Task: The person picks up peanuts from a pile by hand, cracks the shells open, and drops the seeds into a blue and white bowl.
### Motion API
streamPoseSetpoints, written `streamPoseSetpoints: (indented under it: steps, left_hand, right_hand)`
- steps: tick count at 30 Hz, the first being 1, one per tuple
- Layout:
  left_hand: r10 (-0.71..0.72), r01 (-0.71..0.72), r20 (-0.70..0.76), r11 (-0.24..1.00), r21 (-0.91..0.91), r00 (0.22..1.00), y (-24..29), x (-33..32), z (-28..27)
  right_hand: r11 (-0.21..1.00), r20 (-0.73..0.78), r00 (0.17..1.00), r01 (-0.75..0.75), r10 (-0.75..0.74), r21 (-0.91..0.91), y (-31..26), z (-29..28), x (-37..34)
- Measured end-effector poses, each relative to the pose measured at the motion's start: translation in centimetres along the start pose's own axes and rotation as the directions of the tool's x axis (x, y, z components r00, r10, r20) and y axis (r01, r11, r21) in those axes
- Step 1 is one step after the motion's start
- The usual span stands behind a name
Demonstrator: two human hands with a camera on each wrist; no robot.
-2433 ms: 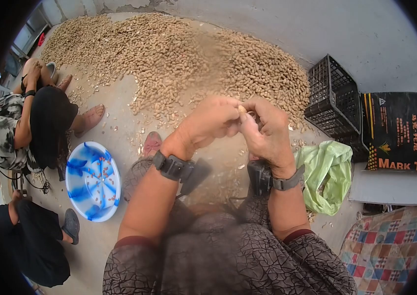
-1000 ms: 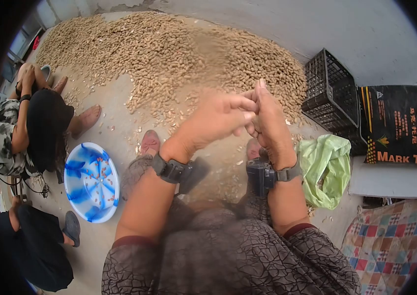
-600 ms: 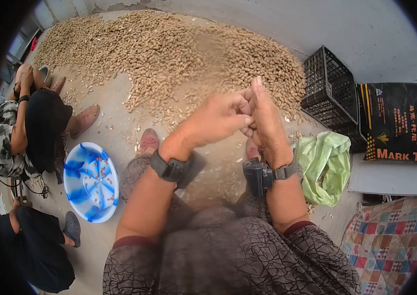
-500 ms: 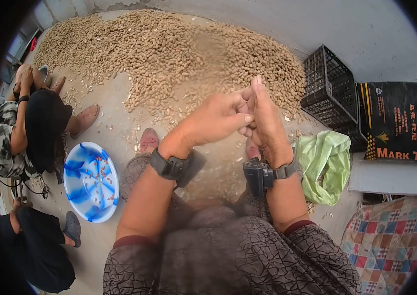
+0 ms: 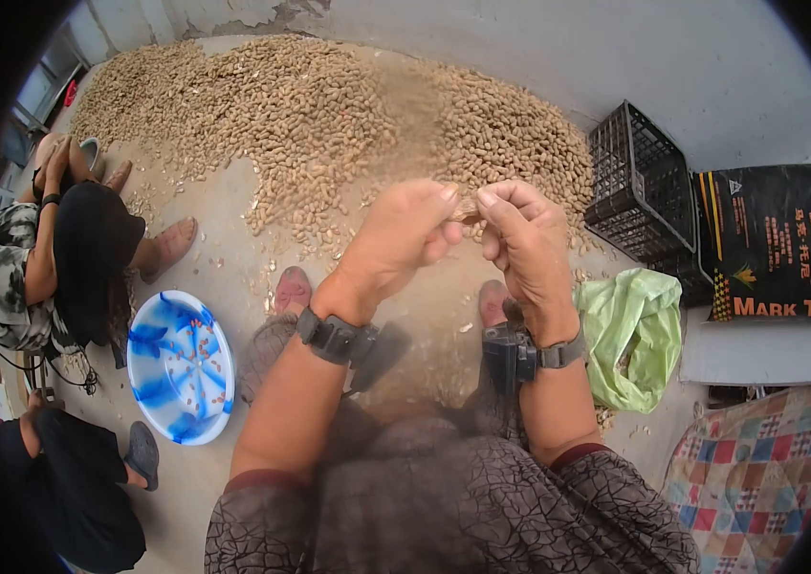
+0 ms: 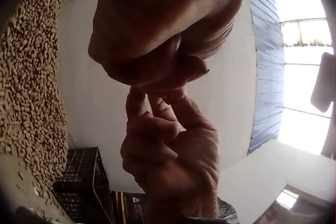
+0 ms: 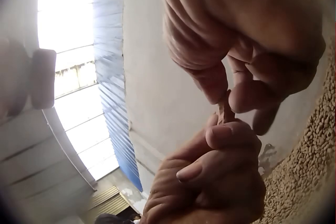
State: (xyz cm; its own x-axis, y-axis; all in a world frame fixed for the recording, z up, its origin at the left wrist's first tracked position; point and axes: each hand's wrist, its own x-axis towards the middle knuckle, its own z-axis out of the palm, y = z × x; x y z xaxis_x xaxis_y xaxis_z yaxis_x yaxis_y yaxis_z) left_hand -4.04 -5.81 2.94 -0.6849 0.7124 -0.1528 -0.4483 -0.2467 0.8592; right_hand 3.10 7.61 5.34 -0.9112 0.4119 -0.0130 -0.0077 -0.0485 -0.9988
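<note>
Farthest left of the peanut heap, on its near side, a seated person in dark bottoms and a patterned top has both hands together at the knees; another person in dark clothes sits farther out from the heap. Next comes a blue-and-white basin, below the heap's left part, with reddish kernels scattered inside.

The left hand is raised on the heap's near side, its forearm slanting up and rightward, wrist bent inward, fingers curled and thumb laid forward, pinching one end of a peanut. The peanut sits between the two hands, before the heap's near edge; whether it is whole or cracked I cannot tell. The right hand grips the other end between thumb and forefinger, remaining fingers bent, its forearm more upright and leaning left.

Off the heap's near right corner lies a crumpled green bag; just beside its right end stands a black crate, then a black printed sack, with a patchwork cloth nearer than these.
</note>
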Motion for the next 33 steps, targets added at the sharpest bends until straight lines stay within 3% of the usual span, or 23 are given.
streamPoseSetpoints:
  steps: [5, 7, 11, 13, 15, 19, 22, 26, 28, 33]
  left_hand:
    - [-0.024, 0.021, -0.021, 0.992, -0.126, 0.999, 0.0, -0.1, 0.4]
    - [-0.088, 0.067, -0.062, 0.959, -0.276, 0.994, 0.4, -0.3, 0.6]
    - [-0.1, 0.072, -0.086, 0.958, -0.278, 0.991, 0.1, 0.0, -0.3]
    - [-0.07, 0.071, 0.011, 0.979, -0.19, 0.997, 0.1, 0.1, -0.8]
    - [-0.047, 0.054, 0.044, 0.981, -0.188, 0.998, -0.1, 0.2, -1.1]
    - [-0.031, 0.052, 0.125, 0.985, -0.166, 0.992, 0.4, -0.1, -1.2]
    - [-0.013, 0.073, 0.201, 0.954, -0.29, 0.979, 0.5, -0.2, -1.2]
    - [-0.045, 0.096, 0.203, 0.964, -0.248, 0.978, 0.8, -0.3, -0.9]
    - [-0.06, 0.082, 0.173, 0.99, -0.118, 0.983, 1.0, -0.5, -0.8]
    - [0.016, 0.019, 0.206, 0.986, -0.168, 0.978, 1.8, -1.4, 0.6]
  right_hand:
    - [1.0, 0.044, 0.999, 0.014, -0.015, 0.01, 0.1, -0.4, -0.1]
    - [1.0, 0.059, 0.998, 0.029, -0.029, 0.006, 0.2, -0.4, -0.1]
    - [0.99, 0.045, 0.99, 0.138, -0.136, -0.038, -0.2, 0.0, -0.3]
    - [0.983, 0.054, 0.983, 0.176, -0.173, -0.048, -0.2, 0.0, -0.3]
    - [0.967, 0.045, 0.967, 0.251, -0.249, -0.048, 0.2, 0.0, -0.2]
    - [0.962, 0.049, 0.963, 0.267, -0.264, -0.054, 0.0, -0.3, -0.3]
    - [0.987, 0.063, 0.986, 0.149, -0.153, 0.067, -0.8, -0.2, -0.4]
    - [0.983, 0.089, 0.981, 0.162, -0.17, 0.092, -0.5, -0.2, -0.3]
    - [0.98, 0.097, 0.978, 0.178, -0.187, 0.091, -0.5, -0.1, -0.4]
    - [0.994, 0.053, 0.994, 0.092, -0.096, 0.065, -0.4, 0.0, -0.3]
